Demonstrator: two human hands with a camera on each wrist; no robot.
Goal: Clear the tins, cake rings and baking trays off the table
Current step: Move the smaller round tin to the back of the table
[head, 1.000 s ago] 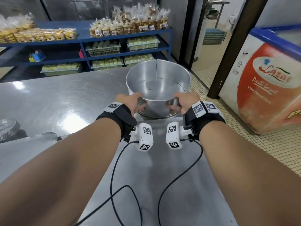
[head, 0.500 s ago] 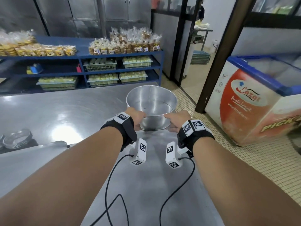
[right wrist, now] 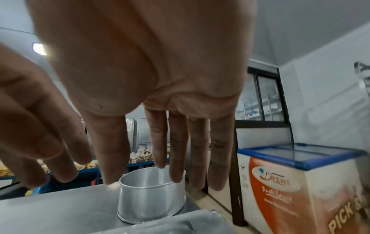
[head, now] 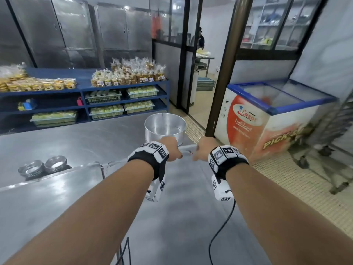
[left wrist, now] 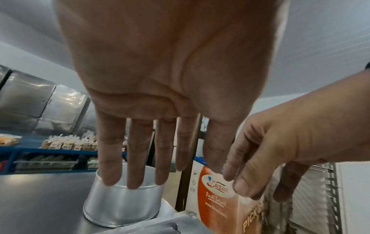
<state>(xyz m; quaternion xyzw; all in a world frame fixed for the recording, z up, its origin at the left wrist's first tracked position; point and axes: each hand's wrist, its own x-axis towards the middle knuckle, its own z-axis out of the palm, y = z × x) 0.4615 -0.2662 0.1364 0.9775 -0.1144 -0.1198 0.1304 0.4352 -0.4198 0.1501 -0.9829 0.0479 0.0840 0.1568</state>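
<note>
A round, deep aluminium cake tin (head: 165, 129) stands upright near the far right corner of the steel table (head: 76, 142); it also shows in the wrist views (left wrist: 124, 205) (right wrist: 152, 202). My left hand (head: 170, 150) and right hand (head: 204, 150) hover side by side just on my side of the tin, apart from it. Both wrist views show straight, spread fingers (left wrist: 138, 158) (right wrist: 178, 150) holding nothing. A large flat metal tray (head: 172, 217) lies under my forearms, its far rim (head: 188, 147) between the hands. Two stacks of small round tins (head: 31, 168) (head: 56, 162) sit at the left.
Beyond the table stands a blue shelf unit (head: 86, 92) full of packed biscuits. Right of the table are a dark post (head: 221, 92), a chest freezer (head: 267, 121) and a wheeled rack (head: 334, 140) on the tiled floor. A doorway (head: 204, 83) opens behind.
Both hands held the cake tin's near wall a second ago; they have let go and drawn back towards me. The tin stays on the table, and the head view has risen.
</note>
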